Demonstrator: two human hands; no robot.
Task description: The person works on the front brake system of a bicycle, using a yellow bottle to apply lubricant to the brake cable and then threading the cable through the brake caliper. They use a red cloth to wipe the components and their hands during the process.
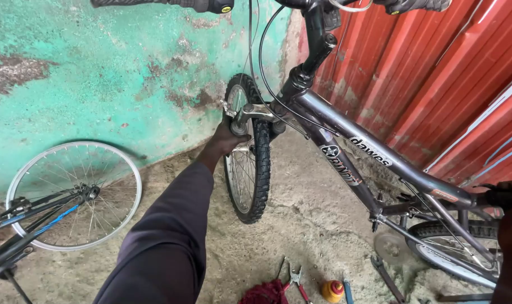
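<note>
The grey steel-tube bicycle [380, 163] stands upright between the peeling green wall [98, 73] and the red corrugated metal sheeting [436, 67]. At its front, the left hand [229, 137] has its fingers clamped on the silver rim brake arm [250, 114] beside the black knobbly front tyre [260, 169]; the right hand [506, 197] rests at the bicycle's rear, grip not discernible. Probable fault: the loosely supported bicycle could tip, or fingers could pinch between brake and tyre.

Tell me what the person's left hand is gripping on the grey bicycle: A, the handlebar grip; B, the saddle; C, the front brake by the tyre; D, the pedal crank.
C: the left hand closes around the front brake beside the knobbly front tyre of the grey bicycle.
</note>
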